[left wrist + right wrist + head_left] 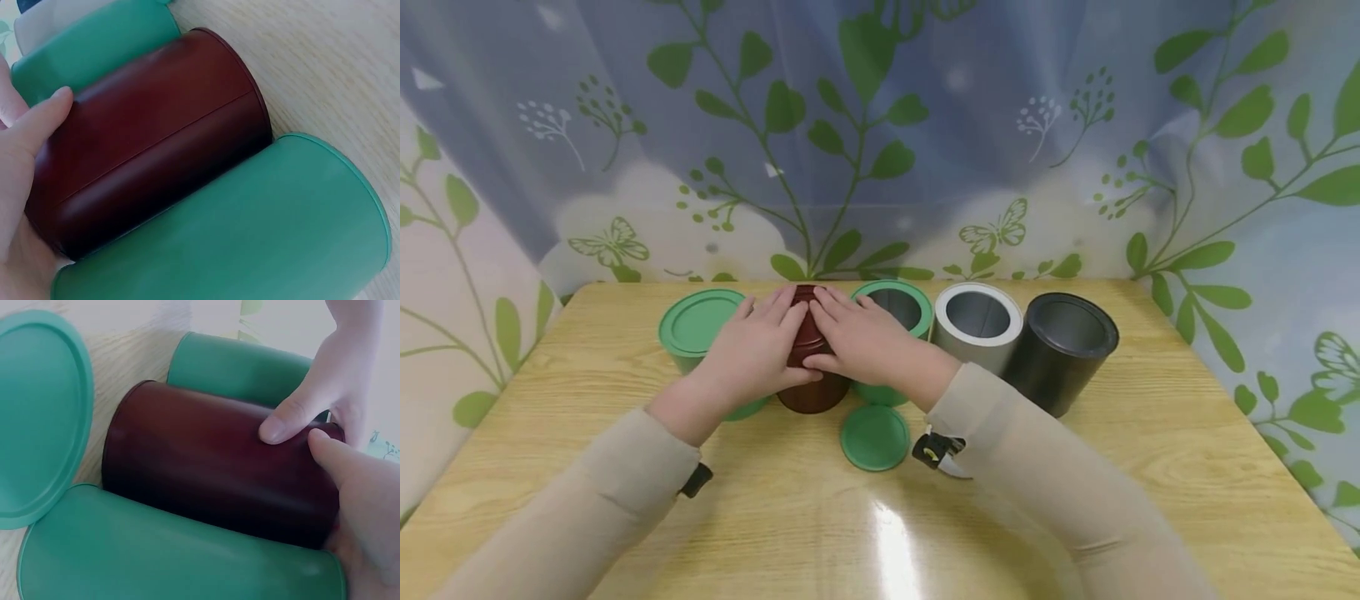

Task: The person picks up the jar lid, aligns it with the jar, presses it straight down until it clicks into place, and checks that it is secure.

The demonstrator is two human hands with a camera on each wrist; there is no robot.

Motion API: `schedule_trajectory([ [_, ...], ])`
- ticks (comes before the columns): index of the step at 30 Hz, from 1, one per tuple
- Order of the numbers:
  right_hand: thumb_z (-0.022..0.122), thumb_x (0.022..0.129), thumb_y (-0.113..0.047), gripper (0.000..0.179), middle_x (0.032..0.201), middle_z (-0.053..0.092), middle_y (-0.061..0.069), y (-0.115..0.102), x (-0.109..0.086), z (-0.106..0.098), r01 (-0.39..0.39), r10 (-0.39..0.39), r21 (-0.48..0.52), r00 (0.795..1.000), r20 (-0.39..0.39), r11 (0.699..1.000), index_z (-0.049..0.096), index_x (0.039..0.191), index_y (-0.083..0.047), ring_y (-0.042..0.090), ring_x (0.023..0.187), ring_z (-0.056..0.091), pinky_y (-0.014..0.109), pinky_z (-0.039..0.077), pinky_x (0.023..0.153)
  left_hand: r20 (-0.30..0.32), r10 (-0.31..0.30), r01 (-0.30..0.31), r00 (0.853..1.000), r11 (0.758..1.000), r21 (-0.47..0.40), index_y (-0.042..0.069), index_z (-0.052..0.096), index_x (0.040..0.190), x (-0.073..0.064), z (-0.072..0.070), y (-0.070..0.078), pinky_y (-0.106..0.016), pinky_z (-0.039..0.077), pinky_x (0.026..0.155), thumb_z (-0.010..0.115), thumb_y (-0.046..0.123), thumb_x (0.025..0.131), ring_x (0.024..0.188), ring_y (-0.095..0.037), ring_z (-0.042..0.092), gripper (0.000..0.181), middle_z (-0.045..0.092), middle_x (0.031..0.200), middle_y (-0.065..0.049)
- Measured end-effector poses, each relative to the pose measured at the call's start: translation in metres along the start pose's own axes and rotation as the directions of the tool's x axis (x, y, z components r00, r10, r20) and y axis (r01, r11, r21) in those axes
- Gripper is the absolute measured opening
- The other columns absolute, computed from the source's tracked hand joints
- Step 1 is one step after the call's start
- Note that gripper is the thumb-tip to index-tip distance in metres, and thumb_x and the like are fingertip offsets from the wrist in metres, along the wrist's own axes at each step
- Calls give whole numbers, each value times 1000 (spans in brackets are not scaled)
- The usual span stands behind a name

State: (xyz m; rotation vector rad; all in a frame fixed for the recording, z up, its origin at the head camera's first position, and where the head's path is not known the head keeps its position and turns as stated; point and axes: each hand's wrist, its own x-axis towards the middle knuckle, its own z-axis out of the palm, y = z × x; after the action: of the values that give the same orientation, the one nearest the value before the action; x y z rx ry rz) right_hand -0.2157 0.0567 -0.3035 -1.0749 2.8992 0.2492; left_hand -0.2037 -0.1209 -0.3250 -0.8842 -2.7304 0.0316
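Note:
A dark red canister (814,393) stands upright in the row, with a dark red lid (806,337) on its top. My left hand (758,342) rests on the lid from the left, its fingers stretched over the top. From the right my right hand (868,337) lies on the same lid, fingers extended. Both thumbs touch the canister's near side, as the right wrist view shows. The hands cover most of the lid. In the left wrist view the red canister (150,125) is beside a green canister (250,225).
On the left stands a green canister with its lid on (700,323). To the right are an uncovered green canister (917,292), a white one (973,354) and a black one (1045,375). A loose green lid (875,437) is in front. A patterned curtain (880,167) hangs behind the table.

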Motion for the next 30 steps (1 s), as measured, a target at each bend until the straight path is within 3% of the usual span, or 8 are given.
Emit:
schedule_trajectory([
  [4, 35, 94, -57, 77, 154, 13, 11, 0, -3, 1, -14, 14, -9, 1000, -6, 1000, 20, 148, -5, 21, 141, 9, 45, 22, 109, -22, -34, 35, 999, 997, 64, -4, 45, 135, -7, 0, 1, -58, 31, 99, 63, 60, 78, 127, -37, 40, 87, 42, 137, -27],
  [8, 36, 95, -55, 74, 154, 17, 11, 1, -5, 2, -16, 16, -20, 1000, -20, 1000, 22, 148, -5, 22, 141, 12, 44, 23, 109, -38, -51, 53, 998, 996, 70, -6, 45, 134, -11, 0, 0, -57, 31, 99, 62, 58, 81, 127, -37, 40, 86, 43, 136, -27],
  [22, 37, 96, -51, 70, 152, 19, 14, -3, -6, 2, -12, 12, -25, 1000, -14, 1000, 28, 146, -4, 25, 140, 15, 43, 25, 109, -112, 63, -55, 992, 996, 73, -6, 52, 128, -13, 0, 0, -55, 37, 96, 65, 52, 82, 119, -42, 45, 75, 48, 128, -32],
  [30, 37, 96, -52, 68, 152, 21, 12, -3, -3, 1, -23, 22, -52, 1000, -13, 998, 28, 147, -7, 23, 140, 17, 43, 25, 108, -109, 28, -14, 994, 991, 129, -5, 51, 130, -14, 1, -1, -56, 36, 96, 63, 57, 81, 120, -40, 46, 80, 49, 128, -29],
])
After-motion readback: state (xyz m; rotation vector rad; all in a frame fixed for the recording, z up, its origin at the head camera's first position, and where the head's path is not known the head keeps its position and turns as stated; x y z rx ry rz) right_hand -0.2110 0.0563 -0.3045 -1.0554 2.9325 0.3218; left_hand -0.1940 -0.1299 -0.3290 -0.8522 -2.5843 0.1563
